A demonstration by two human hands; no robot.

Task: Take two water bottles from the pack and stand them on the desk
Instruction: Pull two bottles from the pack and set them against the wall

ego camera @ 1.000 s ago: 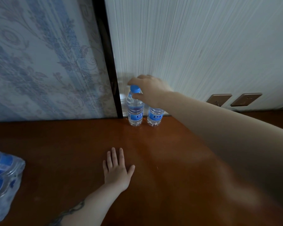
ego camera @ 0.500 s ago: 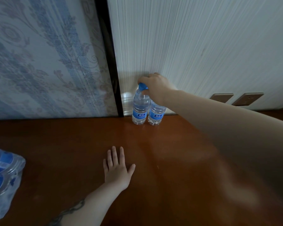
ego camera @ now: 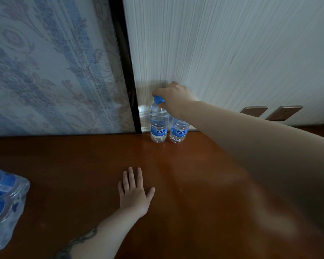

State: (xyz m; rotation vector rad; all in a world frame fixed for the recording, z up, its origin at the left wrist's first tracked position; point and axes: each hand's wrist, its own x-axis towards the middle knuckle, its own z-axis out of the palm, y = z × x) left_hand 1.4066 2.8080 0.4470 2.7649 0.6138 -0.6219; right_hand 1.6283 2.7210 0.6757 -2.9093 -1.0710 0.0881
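We see two small clear plastic water bottles with blue labels standing upright at the far edge of the shiny brown wooden surface (ego camera: 195, 184), right up against the white striped wall (ego camera: 223, 53). The left bottle (ego camera: 158, 126) and the right bottle (ego camera: 178, 130) stand just beside each other, so close we cannot tell if they touch. Both rest flat on their bottoms.

The right hand (ego camera: 173, 98) reaches far across the wood to the left bottle. Its fingers (ego camera: 157, 91) are curled over the blue round cap (ego camera: 158, 100) and pinch it from above. The wrist hides the top of the right bottle, so we cannot see that cap.

The left hand (ego camera: 134, 195) lies flat on the wood, nearer to us, palm down. Its fingers (ego camera: 131, 176) are straight and close together, with the thumb sticking out to the side. It holds nothing.

At the left edge sits the pack of more bottles in crinkly clear plastic wrap (ego camera: 4, 206), well apart from the two standing ones. To the left of the white wall is a flowery blue panel (ego camera: 45, 62) with a dark frame (ego camera: 126, 71)
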